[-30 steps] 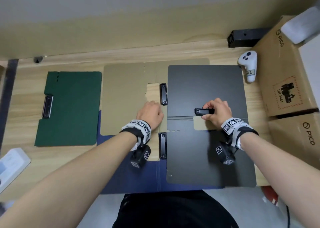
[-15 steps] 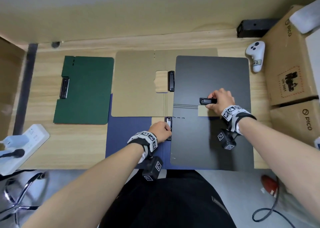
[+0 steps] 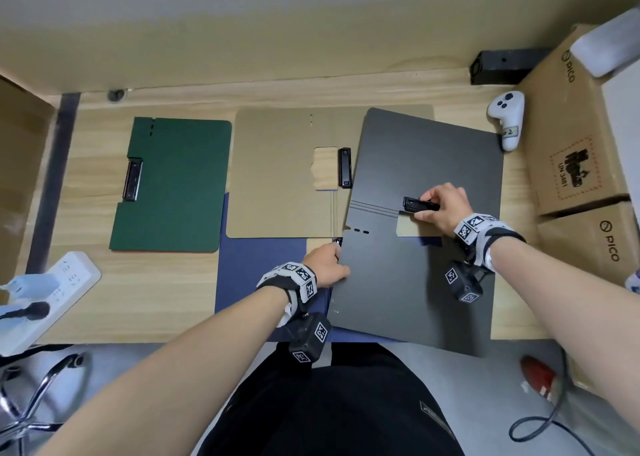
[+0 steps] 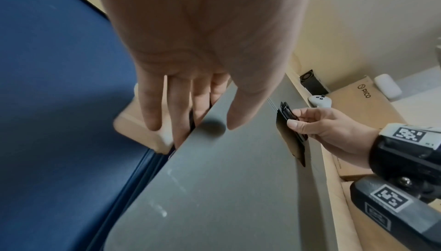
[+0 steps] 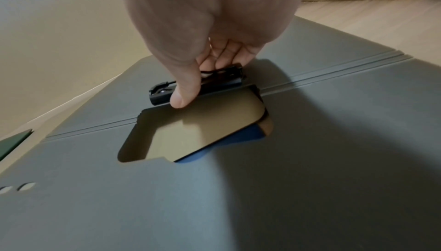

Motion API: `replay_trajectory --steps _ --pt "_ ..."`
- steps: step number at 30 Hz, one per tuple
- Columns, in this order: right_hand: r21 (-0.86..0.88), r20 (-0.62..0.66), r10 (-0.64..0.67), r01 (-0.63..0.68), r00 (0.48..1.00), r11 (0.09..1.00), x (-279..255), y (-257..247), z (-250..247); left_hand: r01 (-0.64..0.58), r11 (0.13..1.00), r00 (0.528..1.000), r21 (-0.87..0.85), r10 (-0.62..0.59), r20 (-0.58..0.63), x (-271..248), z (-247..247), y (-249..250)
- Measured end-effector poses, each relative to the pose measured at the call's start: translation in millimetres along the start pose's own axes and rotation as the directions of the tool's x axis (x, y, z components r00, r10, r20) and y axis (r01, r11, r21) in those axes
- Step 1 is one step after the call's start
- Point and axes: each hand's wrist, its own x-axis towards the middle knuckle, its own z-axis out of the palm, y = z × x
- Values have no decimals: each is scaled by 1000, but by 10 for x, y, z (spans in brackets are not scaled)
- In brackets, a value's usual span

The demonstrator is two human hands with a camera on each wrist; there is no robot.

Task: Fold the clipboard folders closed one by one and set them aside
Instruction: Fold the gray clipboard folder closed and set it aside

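Head view is showing the grey folder (image 3: 422, 248) now lying rotated on the desk (image 3: 156, 282), its near corner hanging past the front edge; half a second ago it was sitting square, so it is being swung and lifted off the pile. It is lying open on top of the tan folder (image 3: 277, 178) and blue folder (image 3: 273, 268), both open too. The right hand (image 3: 441, 206) is pinching the black clip (image 3: 417, 204) at the grey folder's fold line, thumb on the clip's near side, fingers curled over the far side. The left hand (image 3: 323, 265) is gripping the grey folder's left edge, thumb on top, fingers tucked under it; a second ago that hand was resting further up on the tan folder, so it is dropping down to take hold. Judging from this, the grey folder is being freed for folding; closing it is not yet done. The green folder (image 3: 173, 185) is lying closed at far left, apart from the pile, likely already set aside. Further out: a white controller (image 3: 506, 116) and cardboard boxes (image 3: 575, 144) at right, a power strip (image 3: 45, 293) at left.
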Motion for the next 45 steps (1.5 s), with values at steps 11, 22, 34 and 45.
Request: replay_trajectory --steps 11,22,34,45 --pt "55 -61 108 -105 992 993 -36 -618 7 142 952 973 -272 -184 -139 -300 -794 -424" --pt "431 -19 381 -336 925 838 28 -1068 368 -109 617 933 -780 -206 -294 -518 -1022 -708" --pt "619 399 257 -465 880 633 -65 -1326 265 29 972 817 -232 -157 -555 -610 -1537 -933" --pt "277 176 321 -360 931 891 -31 -965 484 61 992 645 -114 -126 -754 -672 -2435 -1021"
